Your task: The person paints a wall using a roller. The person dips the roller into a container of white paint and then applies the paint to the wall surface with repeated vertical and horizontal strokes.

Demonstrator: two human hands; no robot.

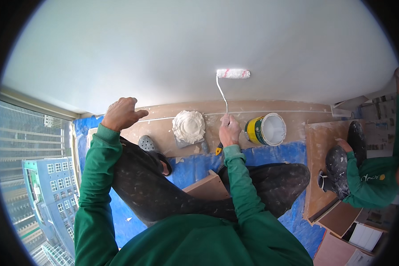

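Note:
My right hand (230,130) grips the lower end of a small paint roller (233,73); its white sleeve with pink marks lies against the pale wall (173,50). My left hand (121,114) is raised near the bottom of the wall, fingers curled and thumb held apart, with nothing seen in it. Between my hands, a mound of white compound (189,126) sits on a grey board on the floor. To the right of my right hand stands a yellow and green paint bucket (265,129), white inside. A yellow and black tool handle (218,149) shows beside my right wrist.
Blue sheeting (186,171) and brown board (159,133) cover the floor under my legs. A wooden box or stool (210,188) is between my legs. A co-worker in a green top (374,183) sits at the right by wooden panels (339,219). A window (33,139) lies at the left.

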